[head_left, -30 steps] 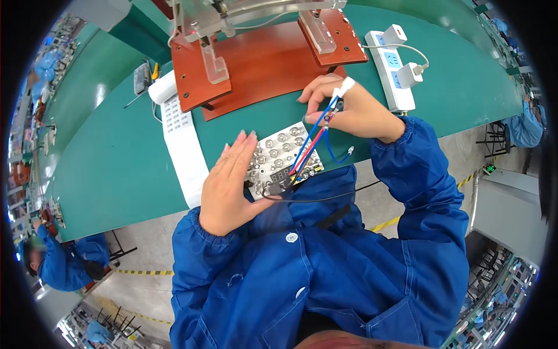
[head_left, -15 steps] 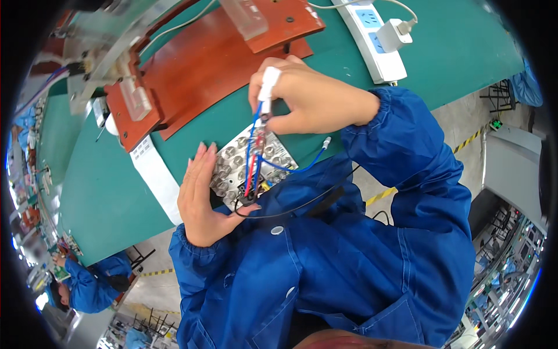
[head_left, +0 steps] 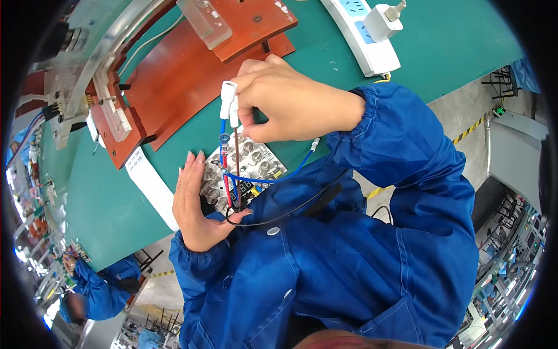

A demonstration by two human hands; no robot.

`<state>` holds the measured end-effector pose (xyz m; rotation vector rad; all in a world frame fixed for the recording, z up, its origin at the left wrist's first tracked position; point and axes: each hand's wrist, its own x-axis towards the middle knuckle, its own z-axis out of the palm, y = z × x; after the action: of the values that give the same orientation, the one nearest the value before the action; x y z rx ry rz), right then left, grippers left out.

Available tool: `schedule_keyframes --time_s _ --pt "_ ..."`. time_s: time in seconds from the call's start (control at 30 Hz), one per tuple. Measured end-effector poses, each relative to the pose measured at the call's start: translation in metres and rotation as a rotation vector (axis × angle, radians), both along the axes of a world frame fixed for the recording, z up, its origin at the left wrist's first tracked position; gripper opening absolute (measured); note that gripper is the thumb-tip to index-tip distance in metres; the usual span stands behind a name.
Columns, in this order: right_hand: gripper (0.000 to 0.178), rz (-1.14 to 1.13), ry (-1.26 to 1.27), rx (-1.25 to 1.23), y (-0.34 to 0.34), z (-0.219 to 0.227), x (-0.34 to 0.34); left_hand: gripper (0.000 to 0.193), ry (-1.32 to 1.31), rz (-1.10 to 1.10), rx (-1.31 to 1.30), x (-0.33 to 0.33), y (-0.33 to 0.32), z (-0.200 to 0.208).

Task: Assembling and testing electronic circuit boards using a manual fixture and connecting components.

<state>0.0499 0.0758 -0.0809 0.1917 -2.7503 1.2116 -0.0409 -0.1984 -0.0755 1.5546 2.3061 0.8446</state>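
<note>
Splaying grip of left hand along edge of circuit board; bunching grip of right hand beside white connectors, can't tell if holding either.

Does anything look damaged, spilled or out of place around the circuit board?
Nothing looks spilled or broken on the visible circuit board. One oddity: pale marks near the right corner of the reddish-brown fixture plate, possibly chipped finish.

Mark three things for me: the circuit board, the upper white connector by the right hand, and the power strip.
Circuit board [head_left: 251, 164]: head view, on its face among the round metal parts.
Upper white connector [head_left: 227, 102]: head view, middle of its housing.
Power strip [head_left: 372, 53]: head view, white casing at its nearer end.
</note>
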Motion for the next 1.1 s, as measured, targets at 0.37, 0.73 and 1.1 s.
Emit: schedule_keyframes --time_s 0.37,0.73,1.1 --pt "0.017 -0.034 0.022 0.007 -0.003 0.0 0.002 0.102 0.071 -0.023 0.063 0.0 0.001 0.002" --pt "0.02 -0.037 0.082 0.025 -0.006 -0.001 0.001 0.099 0.101 -0.014 0.065 -0.001 0.003 0.007" --pt "0.021 -0.184 0.116 -0.058 -0.011 -0.002 0.022 0.1 0.072 -0.029 0.075 -0.001 -0.001 0.002"
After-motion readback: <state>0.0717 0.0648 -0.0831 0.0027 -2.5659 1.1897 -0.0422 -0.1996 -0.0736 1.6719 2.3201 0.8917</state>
